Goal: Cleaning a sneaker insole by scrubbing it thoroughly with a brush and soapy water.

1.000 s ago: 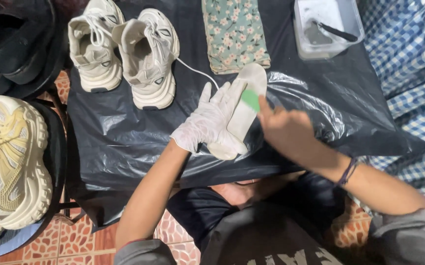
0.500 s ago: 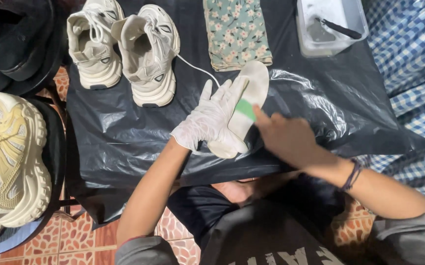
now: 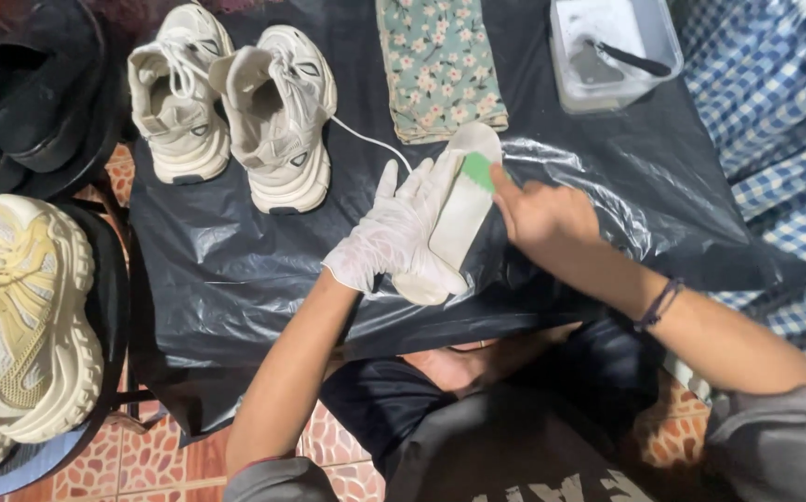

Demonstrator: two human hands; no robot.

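A white shoe insole lies on a table covered with black plastic sheet. My left hand, in a thin white glove, lies flat along the insole's left side and holds it down. My bare right hand grips a small green pad and presses it on the insole's upper end. A pair of white sneakers stands at the far left of the table, with one loose lace trailing toward my gloved hand.
A folded floral cloth lies behind the insole. A clear plastic tub with a dark brush in it stands at the back right. Black shoes and cream chunky sneakers sit to the left. Blue checked fabric is on the right.
My right hand has slid the green pad up the insole toward its far end. The gloved left hand has stayed in place on the insole.
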